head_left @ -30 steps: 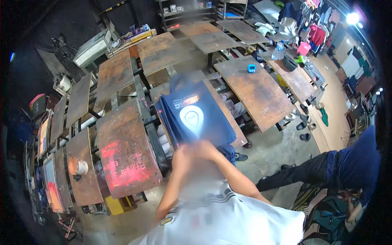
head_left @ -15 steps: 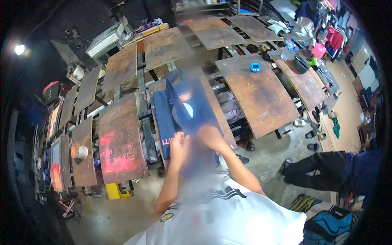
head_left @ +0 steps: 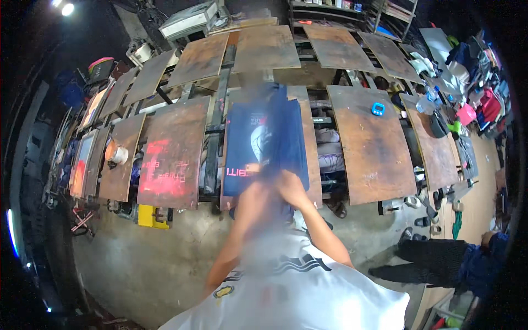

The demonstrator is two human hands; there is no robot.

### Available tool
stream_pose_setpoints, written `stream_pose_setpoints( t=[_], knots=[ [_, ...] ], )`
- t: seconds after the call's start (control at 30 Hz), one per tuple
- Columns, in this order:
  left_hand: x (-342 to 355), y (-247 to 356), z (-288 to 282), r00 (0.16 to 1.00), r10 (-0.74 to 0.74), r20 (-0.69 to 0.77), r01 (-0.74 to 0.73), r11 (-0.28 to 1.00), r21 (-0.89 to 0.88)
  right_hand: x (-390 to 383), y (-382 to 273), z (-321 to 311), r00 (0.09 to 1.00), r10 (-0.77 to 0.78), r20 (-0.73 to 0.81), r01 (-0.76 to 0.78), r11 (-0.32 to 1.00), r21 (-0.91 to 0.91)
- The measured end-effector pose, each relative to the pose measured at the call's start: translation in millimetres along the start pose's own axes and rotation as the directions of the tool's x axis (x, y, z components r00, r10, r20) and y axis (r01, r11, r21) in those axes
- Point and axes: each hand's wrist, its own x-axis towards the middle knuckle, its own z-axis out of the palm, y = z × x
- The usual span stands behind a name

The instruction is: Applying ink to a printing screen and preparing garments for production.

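A dark navy cloth (head_left: 245,154) with a white oval print and pink lettering lies on a brown board in front of me. Over its right part is more folded navy fabric (head_left: 290,132). At the near edge of that fabric, my right hand (head_left: 291,188) is closed with its fingers curled into it. My left hand (head_left: 252,197) is at the cloth's near edge, left of the right hand. A blurred vertical streak covers the left fingers and the middle of the cloth, so their grip is hidden.
Brown boards stand in rows on dark frames, one with pink paint stains (head_left: 168,170). A blue timer (head_left: 378,109) sits on the board to the right. A tub (head_left: 116,152) stands on a left board. At lower right is another person (head_left: 440,258).
The view has swung, so the boards appear shifted and straighter. The raised navy fabric now lies flatter, showing more of the print. My hands remain close together at its near edge.
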Motion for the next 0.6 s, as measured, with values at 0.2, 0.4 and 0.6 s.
stream_pose_setpoints(
  t=[0.2,0.4,0.6],
  knots=[
    [25,44,-25,0.985,0.143,-0.091,-0.137,0.988,0.072,-2,-31,6,0.992,-0.091,0.090,0.094,0.995,-0.033],
    [50,36,-44,0.964,0.263,-0.025,-0.258,0.957,0.129,-5,-48,30,0.953,-0.157,0.258,0.194,0.973,-0.125],
    [62,9,-61,0.978,0.206,0.040,-0.210,0.971,0.116,3,-58,37,0.966,-0.119,0.228,0.157,0.976,-0.153]
  ],
)
